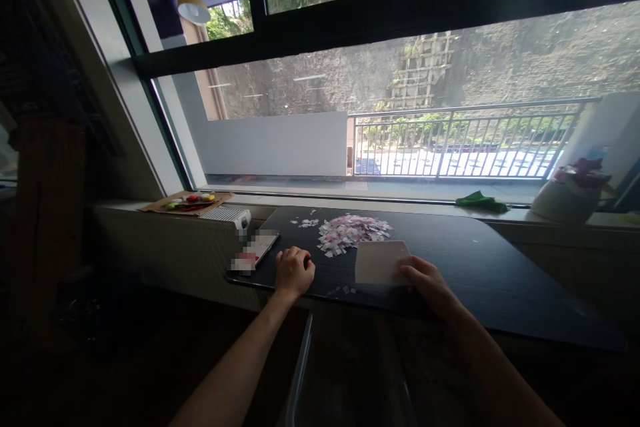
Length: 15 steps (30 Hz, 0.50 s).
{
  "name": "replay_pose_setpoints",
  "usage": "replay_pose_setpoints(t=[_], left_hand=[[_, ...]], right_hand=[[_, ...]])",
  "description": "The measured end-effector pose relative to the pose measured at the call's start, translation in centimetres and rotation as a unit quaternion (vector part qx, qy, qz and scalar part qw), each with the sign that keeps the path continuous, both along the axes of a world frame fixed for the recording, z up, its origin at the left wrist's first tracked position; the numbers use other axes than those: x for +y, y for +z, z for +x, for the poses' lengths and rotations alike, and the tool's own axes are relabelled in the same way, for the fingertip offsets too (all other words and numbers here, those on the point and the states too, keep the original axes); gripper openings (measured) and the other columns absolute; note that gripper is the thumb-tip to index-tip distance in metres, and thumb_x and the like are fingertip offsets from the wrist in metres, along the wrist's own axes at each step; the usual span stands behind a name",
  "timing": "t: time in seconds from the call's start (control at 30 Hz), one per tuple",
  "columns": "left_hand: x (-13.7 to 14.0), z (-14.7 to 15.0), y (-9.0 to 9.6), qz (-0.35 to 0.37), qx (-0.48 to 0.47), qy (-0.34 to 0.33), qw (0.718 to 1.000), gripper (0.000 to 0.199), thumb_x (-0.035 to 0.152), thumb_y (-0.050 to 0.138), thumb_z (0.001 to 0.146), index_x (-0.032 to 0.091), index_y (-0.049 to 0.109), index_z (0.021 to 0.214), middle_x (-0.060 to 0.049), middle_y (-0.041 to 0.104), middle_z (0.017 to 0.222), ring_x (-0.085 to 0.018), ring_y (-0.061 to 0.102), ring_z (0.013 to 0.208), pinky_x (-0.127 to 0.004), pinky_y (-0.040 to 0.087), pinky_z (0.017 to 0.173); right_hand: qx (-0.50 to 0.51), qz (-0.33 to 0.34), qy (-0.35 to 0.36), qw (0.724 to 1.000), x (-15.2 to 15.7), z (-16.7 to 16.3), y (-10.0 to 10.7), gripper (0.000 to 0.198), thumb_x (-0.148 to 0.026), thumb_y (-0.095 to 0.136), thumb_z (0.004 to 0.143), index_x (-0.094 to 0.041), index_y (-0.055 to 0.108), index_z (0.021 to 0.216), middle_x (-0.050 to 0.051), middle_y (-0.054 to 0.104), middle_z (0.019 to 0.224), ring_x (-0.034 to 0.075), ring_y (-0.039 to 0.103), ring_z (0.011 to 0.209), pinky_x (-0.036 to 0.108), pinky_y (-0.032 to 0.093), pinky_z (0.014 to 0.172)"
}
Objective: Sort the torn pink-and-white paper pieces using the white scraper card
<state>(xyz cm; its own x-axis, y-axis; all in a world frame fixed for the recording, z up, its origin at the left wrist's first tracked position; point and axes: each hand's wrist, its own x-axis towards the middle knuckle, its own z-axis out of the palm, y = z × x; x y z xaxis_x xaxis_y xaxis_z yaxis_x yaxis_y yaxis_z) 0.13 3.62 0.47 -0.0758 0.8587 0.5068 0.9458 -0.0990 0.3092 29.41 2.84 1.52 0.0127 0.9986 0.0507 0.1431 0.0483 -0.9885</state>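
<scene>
A pale rectangular piece (383,262), thin and milky, is held at its right edge by my right hand (425,278), thumb on the near face. Whether it is a bag or a sheet, I cannot tell. Just behind it, a heap of small white and pinkish paper-like pieces (353,232) lies on the dark table (450,240). My left hand (294,271) rests by the table's near edge, left of the heap, with its fingers curled in. What is inside those fingers, if anything, is hidden. A few loose scraps (345,290) lie between my hands.
Left of my left hand lies a flat booklet-like item (257,250), partly blurred. A white ridged box (230,216) and a cardboard piece with colourful items (187,201) sit on the sill. Farther right are a green cloth (481,201) and a white pot (567,197).
</scene>
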Motion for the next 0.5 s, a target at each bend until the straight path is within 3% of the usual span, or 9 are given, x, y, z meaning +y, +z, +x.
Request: replay_pose_setpoints(t=[0.13, 0.3, 0.5], left_hand=[[-0.04, 0.13, 0.11, -0.006, 0.004, 0.005, 1.000, 0.016, 0.019, 0.053, 0.077, 0.021, 0.067, 0.084, -0.006, 0.068, 0.094, -0.024, 0.059, 0.096, -0.043, 0.034, 0.097], [-0.08, 0.23, 0.20, -0.012, 0.008, 0.010, 1.000, 0.017, 0.019, 0.052, 0.077, 0.021, 0.067, 0.084, -0.006, 0.068, 0.094, -0.024, 0.059, 0.097, -0.042, 0.035, 0.096], [-0.06, 0.21, 0.24, -0.017, 0.017, 0.011, 1.000, 0.017, 0.019, 0.052, 0.077, 0.022, 0.067, 0.085, -0.006, 0.067, 0.093, -0.023, 0.058, 0.095, -0.040, 0.035, 0.096]], right_hand=[[-0.011, 0.000, 0.012, 1.000, -0.13, -0.18, 0.09, 0.020, -0.030, 0.063, 0.064, -0.017, 0.067, 0.078, 0.001, 0.069, 0.068, 0.017, 0.061, 0.058, 0.025, 0.045, 0.044], [-0.002, 0.001, 0.046, 0.999, -0.65, -0.27, 0.39, 0.024, -0.035, 0.066, 0.065, -0.018, 0.068, 0.081, 0.002, 0.073, 0.078, 0.021, 0.068, 0.071, 0.031, 0.055, 0.063], [-0.003, 0.009, 0.059, 0.998, -0.69, -0.67, 0.76, 0.033, -0.042, 0.074, 0.060, -0.018, 0.069, 0.083, 0.004, 0.075, 0.081, 0.024, 0.070, 0.079, 0.037, 0.056, 0.073]])
